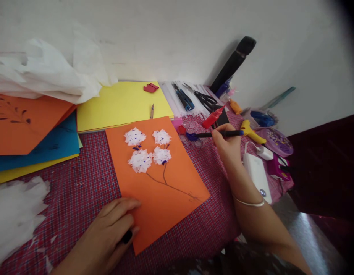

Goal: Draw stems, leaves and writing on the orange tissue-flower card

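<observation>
My right hand (pixel 228 147) pinches a slim black pen (pixel 205 135) with a blue back end. Its far tip is at the dark blue paint in a small clear round palette (pixel 198 143), which also has a red well. My left hand (pixel 116 223), a black ring on one finger, lies with loosely spread fingers on the left edge of an orange sheet (pixel 159 214). On this sheet are several white crumpled-paper flowers (pixel 140 160) flecked with purple-blue, above a drawn brown stem (pixel 165 184). Small blue marks show beside the flowers.
Behind the sheet lie yellow paper (pixel 116 103), a pencil stub (pixel 152 111), a blue cutter (pixel 184 98) and black scissors (pixel 205 99). A red tube (pixel 212 117), yellow glue gun (pixel 251 131) and white power bank (pixel 257 175) are at right. White tissue (pixel 19 217) and coloured sheets (pixel 47 141) are left.
</observation>
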Available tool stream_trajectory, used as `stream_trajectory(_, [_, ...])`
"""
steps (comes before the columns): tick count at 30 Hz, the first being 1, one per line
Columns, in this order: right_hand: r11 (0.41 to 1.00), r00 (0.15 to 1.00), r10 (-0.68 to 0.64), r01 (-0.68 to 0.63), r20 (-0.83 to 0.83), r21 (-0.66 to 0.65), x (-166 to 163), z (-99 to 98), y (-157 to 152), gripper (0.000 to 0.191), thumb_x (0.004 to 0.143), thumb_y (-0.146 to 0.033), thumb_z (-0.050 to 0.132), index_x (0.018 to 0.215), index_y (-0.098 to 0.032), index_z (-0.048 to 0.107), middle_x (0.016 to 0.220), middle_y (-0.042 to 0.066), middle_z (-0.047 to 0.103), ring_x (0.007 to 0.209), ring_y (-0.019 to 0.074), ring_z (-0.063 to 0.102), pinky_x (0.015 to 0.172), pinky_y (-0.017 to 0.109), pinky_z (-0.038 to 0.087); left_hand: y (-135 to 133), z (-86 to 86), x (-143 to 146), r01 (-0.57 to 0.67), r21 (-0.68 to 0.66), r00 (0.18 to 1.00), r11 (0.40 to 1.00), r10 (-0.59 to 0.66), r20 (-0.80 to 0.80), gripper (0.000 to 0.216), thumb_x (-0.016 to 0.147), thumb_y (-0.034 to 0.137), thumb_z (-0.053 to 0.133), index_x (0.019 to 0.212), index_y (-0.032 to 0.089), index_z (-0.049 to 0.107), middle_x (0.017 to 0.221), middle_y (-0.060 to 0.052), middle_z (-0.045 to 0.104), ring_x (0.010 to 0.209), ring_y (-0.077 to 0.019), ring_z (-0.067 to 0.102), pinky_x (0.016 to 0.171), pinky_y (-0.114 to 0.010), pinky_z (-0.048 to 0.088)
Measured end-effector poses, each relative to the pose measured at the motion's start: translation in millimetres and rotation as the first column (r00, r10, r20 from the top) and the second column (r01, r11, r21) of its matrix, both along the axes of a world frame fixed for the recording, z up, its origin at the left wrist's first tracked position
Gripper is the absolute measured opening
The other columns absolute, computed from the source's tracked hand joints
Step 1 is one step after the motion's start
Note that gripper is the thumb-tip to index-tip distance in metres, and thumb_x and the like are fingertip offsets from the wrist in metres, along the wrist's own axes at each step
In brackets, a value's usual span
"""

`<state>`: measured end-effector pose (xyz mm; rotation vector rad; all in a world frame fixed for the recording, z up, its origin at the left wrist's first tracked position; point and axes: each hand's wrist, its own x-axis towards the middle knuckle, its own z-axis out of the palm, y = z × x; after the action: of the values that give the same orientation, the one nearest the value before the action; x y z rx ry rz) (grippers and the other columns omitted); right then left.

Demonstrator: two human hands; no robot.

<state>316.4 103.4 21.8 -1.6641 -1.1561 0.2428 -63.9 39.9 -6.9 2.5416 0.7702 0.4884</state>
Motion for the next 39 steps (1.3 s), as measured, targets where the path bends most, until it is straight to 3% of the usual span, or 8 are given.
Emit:
stream_trajectory(11, [0.998, 0.996, 0.052, -0.053, -0.075, -0.019, -6, -13.0, 5, 0.012, 0.079, -0.026, 0.065, 0.073, -0.023, 0.056, 0.056, -0.005, 0.055, 0.051, 0.0130, 0.049, 0.049, 0.028, 0.037, 1, 7.2, 5, 0.001, 0.049, 1.000, 0.999, -0.003, 0.028, 0.008, 0.090, 0.017, 0.057, 0.089, 0.022, 0.062, 0.114, -0.005, 0.069, 0.106, -0.0191, 0.063, 0.090, -0.029, 0.053])
stream_trajectory(21, [0.996, 0.995, 0.024, -0.016, -0.093, 0.087, -16, -9.0, -2, 0.011, 0.079, -0.025, 0.065, 0.072, -0.024, 0.055, 0.054, -0.005, 0.054, 0.047, 0.0122, 0.049, 0.047, 0.028, 0.037, -6, 1.4, 1, -0.027, -0.122, 0.999, 0.992, 0.025, -0.023, 0.014, 0.092, 0.012, 0.052, 0.083, 0.021, 0.059, 0.125, -0.005, 0.064, 0.116, -0.0217, 0.058, 0.097, -0.036, 0.051])
stream_trajectory(28, [0.972, 0.970, 0.233, -0.232, -0.068, 0.026, -57, -5.3, -15, 0.010, 0.081, -0.024, 0.063, 0.073, -0.023, 0.057, 0.058, -0.004, 0.056, 0.051, 0.0122, 0.050, 0.050, 0.028, 0.038, -4, 5.9, 3, -0.013, -0.134, 0.999, 0.991, 0.008, -0.037, 0.016, 0.090, 0.008, 0.051, 0.087, 0.021, 0.060, 0.123, -0.006, 0.064, 0.116, -0.0208, 0.058, 0.097, -0.035, 0.051])
stream_trajectory(39, [0.956, 0.955, 0.293, -0.294, -0.033, -0.013, -61, -17.5, -10, 0.009, 0.083, -0.022, 0.064, 0.076, -0.023, 0.058, 0.065, -0.002, 0.057, 0.058, 0.0141, 0.052, 0.054, 0.030, 0.039, -4, 7.4, 4, 0.002, -0.143, 1.000, 0.990, -0.006, -0.029, 0.017, 0.088, 0.006, 0.052, 0.086, 0.021, 0.060, 0.122, -0.006, 0.064, 0.115, -0.0209, 0.057, 0.097, -0.036, 0.050])
